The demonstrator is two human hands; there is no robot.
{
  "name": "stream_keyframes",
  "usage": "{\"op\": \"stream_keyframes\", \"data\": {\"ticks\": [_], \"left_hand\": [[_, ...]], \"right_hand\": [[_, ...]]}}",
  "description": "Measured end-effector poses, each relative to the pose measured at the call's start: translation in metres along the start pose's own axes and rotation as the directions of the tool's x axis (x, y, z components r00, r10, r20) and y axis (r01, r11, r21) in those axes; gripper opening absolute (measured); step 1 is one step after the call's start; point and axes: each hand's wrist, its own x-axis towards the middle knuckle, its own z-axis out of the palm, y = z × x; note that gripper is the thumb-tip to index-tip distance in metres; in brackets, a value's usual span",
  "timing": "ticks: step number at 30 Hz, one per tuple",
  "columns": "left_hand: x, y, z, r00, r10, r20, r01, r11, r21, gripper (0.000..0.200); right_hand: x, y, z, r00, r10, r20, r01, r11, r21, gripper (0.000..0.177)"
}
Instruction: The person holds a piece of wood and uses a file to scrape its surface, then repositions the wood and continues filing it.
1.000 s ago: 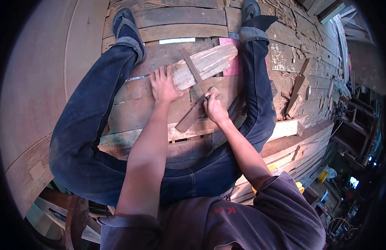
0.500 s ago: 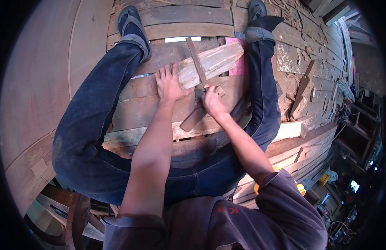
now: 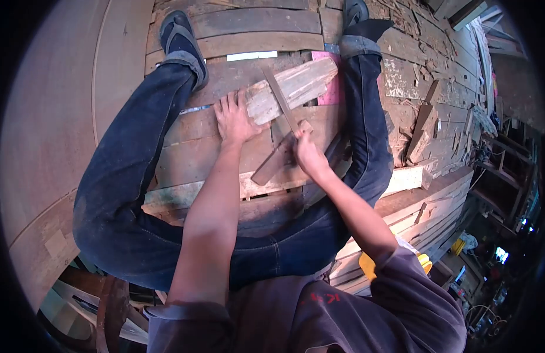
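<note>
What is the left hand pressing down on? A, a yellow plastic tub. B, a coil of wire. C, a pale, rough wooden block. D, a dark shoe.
C: the left hand lies flat on the near end of the pale, rough wooden block, while the right hand grips a thin dark blade that crosses the block.

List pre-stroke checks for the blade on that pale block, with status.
1. Hold-down: left hand lies flat on the near end of the pale block: ok.
2. Grip: right hand is closed on the near end of the blade: ok.
3. Placement: blade lies across the block's top: ok.
4. Finger clearance: left fingers are apart from the blade, though close: ok.
5. Support under the block: contact hidden: cannot tell.
6. Body clearance: right leg is off to the side: ok.
</note>
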Motion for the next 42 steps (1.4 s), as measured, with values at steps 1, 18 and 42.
{"op": "stream_keyframes", "data": {"ticks": [1,18,42], "left_hand": [[0.002,-0.001,-0.001,1.000,-0.003,-0.007,0.003,1.000,0.002,0.119],[0.006,0.000,0.000,0.997,-0.054,0.050,0.054,0.999,0.002,0.123],[0.009,0.000,-0.003,0.998,-0.048,0.046,0.046,0.998,0.045,0.123]], "right_hand": [[-0.008,0.000,-0.004,0.992,0.107,0.060,-0.106,0.994,-0.018,0.034],[-0.027,-0.004,-0.004,0.941,0.294,0.167,-0.282,0.955,-0.090,0.033],[-0.014,-0.013,0.005,0.947,0.293,0.134,-0.301,0.952,0.050,0.035]]}}
